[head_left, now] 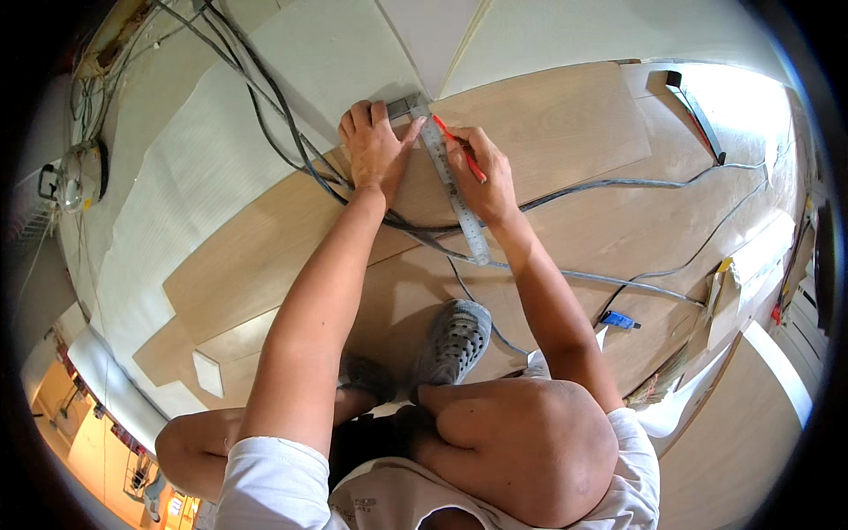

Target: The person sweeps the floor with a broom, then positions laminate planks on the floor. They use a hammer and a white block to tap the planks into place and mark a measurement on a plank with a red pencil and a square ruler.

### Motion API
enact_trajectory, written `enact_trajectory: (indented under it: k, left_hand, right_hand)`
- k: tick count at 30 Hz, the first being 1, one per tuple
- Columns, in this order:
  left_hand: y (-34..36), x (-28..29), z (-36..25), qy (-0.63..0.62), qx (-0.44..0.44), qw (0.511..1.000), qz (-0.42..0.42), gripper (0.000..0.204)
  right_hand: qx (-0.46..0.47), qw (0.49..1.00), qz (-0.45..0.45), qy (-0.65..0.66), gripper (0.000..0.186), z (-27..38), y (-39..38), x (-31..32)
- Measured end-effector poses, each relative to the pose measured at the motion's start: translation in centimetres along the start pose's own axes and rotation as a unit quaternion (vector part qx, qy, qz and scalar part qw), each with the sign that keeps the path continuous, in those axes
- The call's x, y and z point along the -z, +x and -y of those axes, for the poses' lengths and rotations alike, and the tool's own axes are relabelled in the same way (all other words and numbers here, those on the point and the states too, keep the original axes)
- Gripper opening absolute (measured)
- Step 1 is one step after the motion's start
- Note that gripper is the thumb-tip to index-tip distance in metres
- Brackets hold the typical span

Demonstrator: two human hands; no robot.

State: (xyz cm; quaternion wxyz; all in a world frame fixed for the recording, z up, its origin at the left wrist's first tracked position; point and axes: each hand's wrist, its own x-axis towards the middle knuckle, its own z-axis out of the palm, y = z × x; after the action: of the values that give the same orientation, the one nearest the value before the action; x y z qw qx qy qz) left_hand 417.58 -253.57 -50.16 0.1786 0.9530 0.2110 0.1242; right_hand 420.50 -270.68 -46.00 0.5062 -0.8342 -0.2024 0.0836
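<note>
The metal square (pixel 455 190) lies on the pale wood plank (pixel 548 124), right under both your hands. Its long ruler blade runs from the top edge of the plank down toward your knees, leaning a little to your right as it comes closer; its short head sits at the far end, hooked at the plank's edge where the board meets the white underlay (pixel 203 168).

Your left hand (pixel 375 146) is flat and spread on the plank just left of the blade, the forefinger stretched out to touch the square near its head — it is pressing, not gripping. Your right hand (pixel 486 172) sits just right of the blade and pinches a red pencil (pixel 459 146) between thumb and fingers, its tip against the blade's right edge, near the far end. Both hands are about equally near; the right 1 has the marking side.

Along the blade, toward you, the line is open until 2 or 3 grey cables (pixel 618 185) cross the plank and pass under the ruler's near end. Your grey shoe (pixel 455 336) stands on the laid boards just below that. More dark cables (pixel 265 106) run off to the upper left, well clear of the pencil.
</note>
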Motion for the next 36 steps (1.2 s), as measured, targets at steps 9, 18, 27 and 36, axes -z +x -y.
enact_trajectory:
  k: [9, 18, 27, 36]
  left_hand:
    - [0.0, 0.0, -0.2, -0.003, -0.038, 0.999, 0.038, 0.056]
    - [-0.4, -1.5, 0.9, 0.079, -0.035, 0.996, -0.027, 0.053]
    - [0.1, -2.6, 1.6, 0.083, -0.060, 0.992, -0.077, 0.035]
    - [-0.2, -3.6, 2.7, 0.077, -0.066, 0.989, -0.110, 0.030]
  right_hand:
    - [0.012, 1.000, -0.005, 0.011, 0.018, -1.1, 0.2, 0.2]
    - [0.026, 0.999, -0.035, 0.014, 0.016, -2.0, -0.2, -0.6]
    - [0.035, 0.997, -0.067, -0.020, 0.015, -1.7, -0.5, -1.2]
    - [0.000, 1.000, -0.030, 0.008, 0.017, -1.5, -0.6, -1.1]
